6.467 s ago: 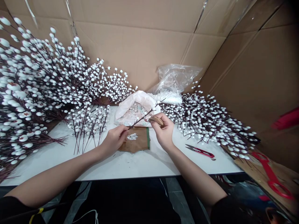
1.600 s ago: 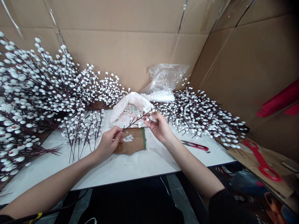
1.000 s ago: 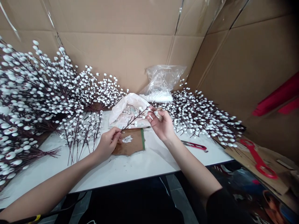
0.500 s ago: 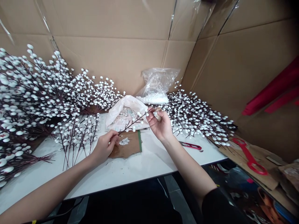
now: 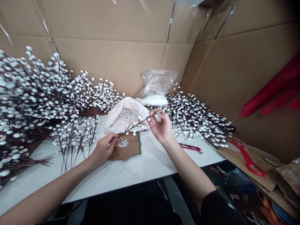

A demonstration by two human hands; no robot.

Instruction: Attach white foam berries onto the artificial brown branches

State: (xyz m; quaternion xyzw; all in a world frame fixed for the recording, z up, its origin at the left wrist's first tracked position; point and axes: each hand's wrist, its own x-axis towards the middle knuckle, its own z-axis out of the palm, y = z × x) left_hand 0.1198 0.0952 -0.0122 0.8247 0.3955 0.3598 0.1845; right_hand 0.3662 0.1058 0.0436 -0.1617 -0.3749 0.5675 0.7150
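Note:
My left hand (image 5: 103, 149) pinches the lower end of a thin dark twig (image 5: 132, 126) with a few white beads on it. The twig slants up to the right, over a brown card (image 5: 126, 150) smeared with white glue. My right hand (image 5: 159, 127) is closed at the twig's upper tip, with fingers pressed together on a small white bead and a small brownish object I cannot make out. Just behind the hands sits an open white bag of loose beads (image 5: 126, 115).
Finished white-berry branches are heaped at the left (image 5: 35, 97) and right (image 5: 199, 118) of the white table (image 5: 131, 172). A clear bag of beads (image 5: 156, 90) stands at the back. Red snips (image 5: 190, 147) lie to the right. Cardboard walls enclose the table; red scissors (image 5: 248, 157) rest lower right.
Both hands keep hold of the twig, which has tilted slightly. My head has turned a little, so the whole scene has shifted left in view.

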